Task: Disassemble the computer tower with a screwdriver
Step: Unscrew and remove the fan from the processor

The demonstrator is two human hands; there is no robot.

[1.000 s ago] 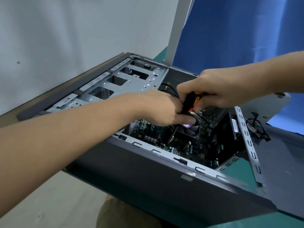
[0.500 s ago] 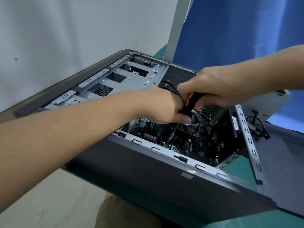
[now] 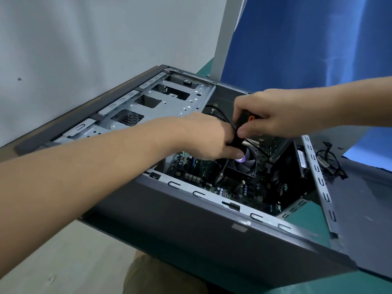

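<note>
The grey computer tower (image 3: 191, 234) lies on its side with its side open, showing the motherboard (image 3: 212, 181) and a black cooler fan (image 3: 246, 164) with a purple hub. My right hand (image 3: 273, 115) grips the black and orange screwdriver (image 3: 244, 124) by the top of its handle, above the fan. My left hand (image 3: 207, 136) is closed around the lower part of the same screwdriver, its thumb over the fan. The screwdriver's tip is hidden behind my left hand.
A metal drive cage (image 3: 161, 102) fills the tower's far left half. The removed side panel (image 3: 364, 198) lies on the green table (image 3: 305, 217) to the right, with loose black cables (image 3: 331, 162) on it. A blue curtain (image 3: 307, 43) hangs behind. My knee (image 3: 161, 274) shows below the table.
Both hands have stayed on the screwdriver over the fan. My right hand has turned a little on the handle, and less of the orange part shows.
</note>
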